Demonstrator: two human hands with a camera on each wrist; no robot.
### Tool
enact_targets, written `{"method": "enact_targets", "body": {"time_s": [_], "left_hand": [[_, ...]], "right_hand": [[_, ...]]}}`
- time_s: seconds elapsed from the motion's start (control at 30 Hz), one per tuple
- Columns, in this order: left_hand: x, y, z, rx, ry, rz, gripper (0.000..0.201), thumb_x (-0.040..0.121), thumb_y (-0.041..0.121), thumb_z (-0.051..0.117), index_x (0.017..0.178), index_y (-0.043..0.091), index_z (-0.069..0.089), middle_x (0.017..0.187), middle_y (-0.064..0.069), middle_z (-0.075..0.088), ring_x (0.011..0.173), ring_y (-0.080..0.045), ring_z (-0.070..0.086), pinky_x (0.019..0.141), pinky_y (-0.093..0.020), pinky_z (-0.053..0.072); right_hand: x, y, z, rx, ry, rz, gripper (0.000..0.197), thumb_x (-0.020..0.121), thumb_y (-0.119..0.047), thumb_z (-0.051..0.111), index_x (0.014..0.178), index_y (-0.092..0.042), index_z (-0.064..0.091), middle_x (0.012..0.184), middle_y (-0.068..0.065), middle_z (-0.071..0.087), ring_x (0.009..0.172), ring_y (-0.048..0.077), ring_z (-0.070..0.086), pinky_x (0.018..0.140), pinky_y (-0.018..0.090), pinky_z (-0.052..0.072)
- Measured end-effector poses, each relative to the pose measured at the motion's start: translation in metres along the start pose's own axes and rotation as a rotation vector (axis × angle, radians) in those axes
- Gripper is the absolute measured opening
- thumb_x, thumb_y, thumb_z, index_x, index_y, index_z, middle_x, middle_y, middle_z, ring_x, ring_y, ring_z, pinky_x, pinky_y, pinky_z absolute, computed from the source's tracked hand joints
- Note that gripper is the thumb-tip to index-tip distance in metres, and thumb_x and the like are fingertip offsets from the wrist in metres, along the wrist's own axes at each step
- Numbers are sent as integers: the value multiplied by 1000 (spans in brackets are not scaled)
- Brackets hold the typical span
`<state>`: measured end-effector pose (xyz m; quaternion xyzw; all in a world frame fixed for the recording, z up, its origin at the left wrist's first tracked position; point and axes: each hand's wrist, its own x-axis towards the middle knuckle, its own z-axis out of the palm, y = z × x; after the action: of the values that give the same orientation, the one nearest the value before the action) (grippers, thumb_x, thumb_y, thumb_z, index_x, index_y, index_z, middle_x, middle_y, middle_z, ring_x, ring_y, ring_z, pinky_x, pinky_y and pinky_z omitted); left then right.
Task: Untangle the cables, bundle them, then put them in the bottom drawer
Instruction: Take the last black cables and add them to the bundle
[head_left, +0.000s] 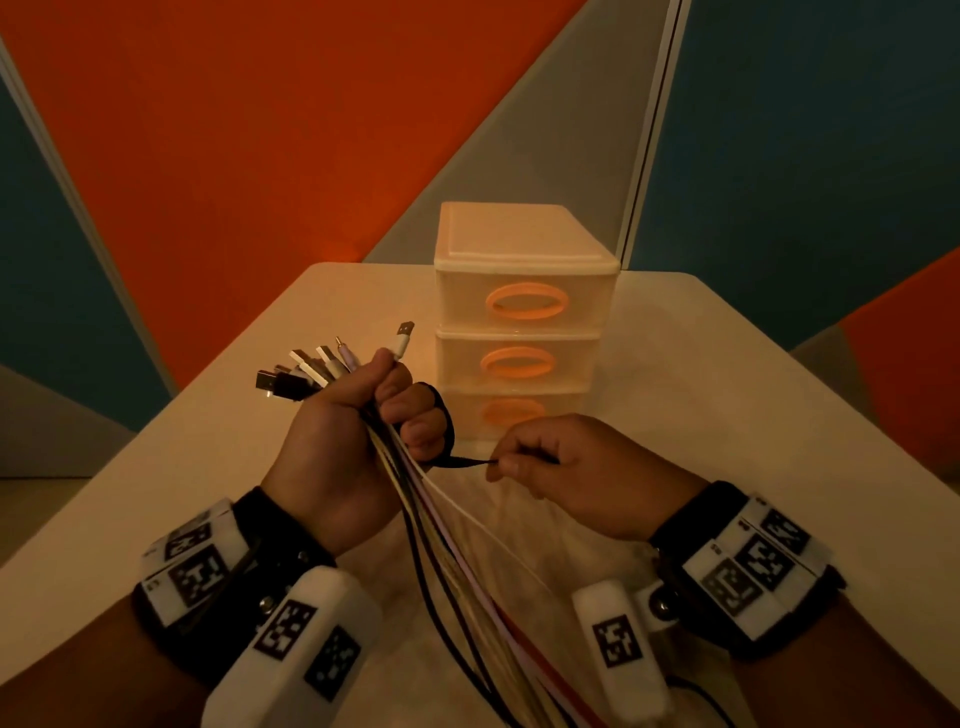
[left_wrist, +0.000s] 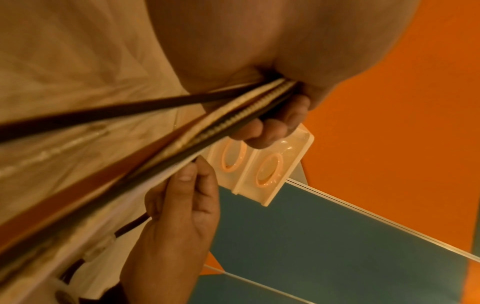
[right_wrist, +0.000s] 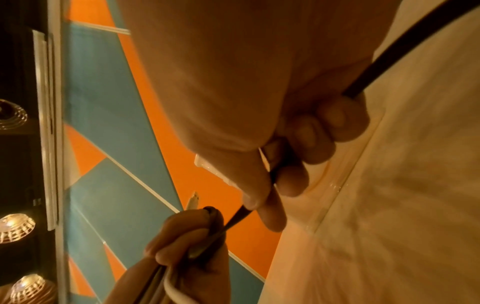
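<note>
Bundling is the step we judge ourselves at: our left hand clenches the cables upright over the pale bench, while our right hand pinches a black strap looped round them. Next we must cinch it, then open the bottom drawer of the small chest standing against orange and teal wall panels.

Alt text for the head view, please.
The left hand grips a cable bundle, plugs up, while the right hand pinches a black strap looped round it. A shut three-drawer unit stands behind on the table.
</note>
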<state>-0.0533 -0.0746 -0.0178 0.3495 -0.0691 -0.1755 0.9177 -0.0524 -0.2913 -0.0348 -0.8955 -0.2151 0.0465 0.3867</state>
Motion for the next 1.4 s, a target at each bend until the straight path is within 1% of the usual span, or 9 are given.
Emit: {"method": "enact_targets", "body": {"time_s": [0.17,0.33,0.47,0.57,0.77,0.87,1.1,1.3,1.4], "left_hand": [[-1,1,1,-5,-8,8,39,102,34,42,66,19,36,61,5,30,53,-13,32,53,-25,29],[-2,2,2,-12,-30,6,40,101,33,42,64,20,38,60,6,30,51,-12,32,54,-25,24],[-2,3,1,-24,-50,-5,40,102,33,41,64,20,38,59,6,30,50,-11,31,53,-25,24],[-2,4,0,-30,-74,-7,41,102,33,40,64,19,38,59,6,31,50,-11,32,52,-25,26],[-2,4,-1,-18,-99,-6,40,102,33,39,64,19,38,59,6,32,50,-11,32,52,-25,24],[-2,5,-4,-15,-143,-21,41,104,33,38,66,19,38,60,6,32,51,-11,32,53,-26,24],[-4,3,-5,72,-274,-152,38,107,32,38,72,17,39,62,1,40,52,-14,37,54,-29,26],[-7,-10,8,382,-101,-168,39,102,30,44,68,11,41,100,-23,64,92,-35,64,94,-47,45],[-3,-5,6,218,-38,-39,42,105,34,38,70,11,42,93,-17,62,87,-31,57,87,-43,43]], "right_hand": [[3,6,-3,-45,107,92,42,90,-50,66,70,-13,69,61,-31,60,61,-3,60,64,26,48],[4,9,1,-19,-23,101,22,101,-32,54,90,-29,73,81,-1,67,69,9,56,74,41,53],[5,11,-3,-70,23,152,27,96,-39,61,79,-23,74,63,-20,64,58,-4,56,61,21,44],[5,16,-6,-99,97,168,38,92,-50,63,71,-20,72,65,-13,67,60,1,60,62,23,47],[6,15,-2,-36,-3,187,22,100,-28,55,89,-25,74,71,-10,62,62,5,54,67,27,45],[6,15,-5,-72,61,241,28,95,-39,62,77,-21,74,79,-7,72,77,8,66,77,31,54],[5,-2,-10,-170,277,282,54,85,-65,61,54,-20,58,54,-4,58,58,13,59,61,34,48],[10,-37,-3,87,265,-101,15,97,-29,60,92,-19,69,84,-3,71,77,13,70,73,45,60],[4,-40,4,94,112,-171,10,100,-20,57,104,-18,66,84,-20,68,70,3,64,70,29,56]]}}
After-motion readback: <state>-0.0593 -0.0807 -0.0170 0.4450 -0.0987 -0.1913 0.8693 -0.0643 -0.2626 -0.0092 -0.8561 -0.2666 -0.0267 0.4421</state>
